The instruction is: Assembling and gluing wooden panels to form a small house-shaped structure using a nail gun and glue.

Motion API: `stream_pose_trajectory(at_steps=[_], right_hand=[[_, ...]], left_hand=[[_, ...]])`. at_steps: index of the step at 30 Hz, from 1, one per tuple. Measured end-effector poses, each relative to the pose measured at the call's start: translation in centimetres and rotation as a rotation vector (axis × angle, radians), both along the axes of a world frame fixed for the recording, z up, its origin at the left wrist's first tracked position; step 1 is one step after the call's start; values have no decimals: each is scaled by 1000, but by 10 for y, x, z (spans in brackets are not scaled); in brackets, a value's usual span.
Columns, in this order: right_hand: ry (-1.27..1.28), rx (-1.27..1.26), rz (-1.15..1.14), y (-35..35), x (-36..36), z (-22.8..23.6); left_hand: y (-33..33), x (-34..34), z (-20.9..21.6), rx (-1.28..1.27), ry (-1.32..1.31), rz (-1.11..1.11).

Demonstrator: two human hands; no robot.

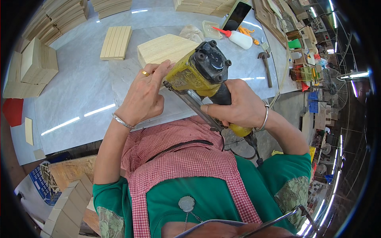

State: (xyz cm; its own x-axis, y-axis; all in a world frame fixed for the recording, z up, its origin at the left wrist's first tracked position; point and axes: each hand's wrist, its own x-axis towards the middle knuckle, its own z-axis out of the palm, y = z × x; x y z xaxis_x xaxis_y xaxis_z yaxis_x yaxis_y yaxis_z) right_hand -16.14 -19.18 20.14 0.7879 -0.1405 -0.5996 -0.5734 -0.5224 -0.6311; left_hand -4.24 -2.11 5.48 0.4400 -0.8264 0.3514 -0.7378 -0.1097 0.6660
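My right hand (243, 104) is wrapped round the grip of a yellow and black air nail gun (185, 73), its slanted magazine running down toward my apron. The gun's nose is hidden behind its own body, beside a pale wooden box (164, 48) on the table. Against the near side of that box is my left hand (143, 92), fingers together at its edge and thumb bent under. How much of the wood lies inside its grip is partly hidden. From the gun's lower end an air hose fitting (254, 144) hangs over my lap.
Beyond the box lie slim wooden strips (116, 43), a white glue bottle (240, 39) with a red tip, a phone (237, 16) and a hammer (266, 69). Stacked boards (39, 65) stand at the left. A red piece (12, 112) sits by the table's left edge.
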Motion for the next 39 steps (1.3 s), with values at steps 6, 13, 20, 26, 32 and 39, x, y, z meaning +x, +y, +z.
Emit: stream_pose_trajectory(at_steps=[6, 13, 20, 26, 32, 39], right_hand=[[-60, -52, 34, 2, -1, -3], [-111, -102, 89, 1, 1, 1], [-61, -93, -144, -41, -31, 2], [-182, -475, -312, -111, -66, -44], [-93, -1097, -180, -193, -84, -119], [-40, -1188, -267, -228, -73, -167]], left_hand=[[0, -1, 2, 0, -2, 11], [-2, -2, 1, -16, -32, -1], [-4, 0, 0, -55, 6, -18], [-4, 8, 6, 123, -325, 164], [-16, 33, 26, 366, -283, 180], [-22, 47, 45, 456, -33, 179]])
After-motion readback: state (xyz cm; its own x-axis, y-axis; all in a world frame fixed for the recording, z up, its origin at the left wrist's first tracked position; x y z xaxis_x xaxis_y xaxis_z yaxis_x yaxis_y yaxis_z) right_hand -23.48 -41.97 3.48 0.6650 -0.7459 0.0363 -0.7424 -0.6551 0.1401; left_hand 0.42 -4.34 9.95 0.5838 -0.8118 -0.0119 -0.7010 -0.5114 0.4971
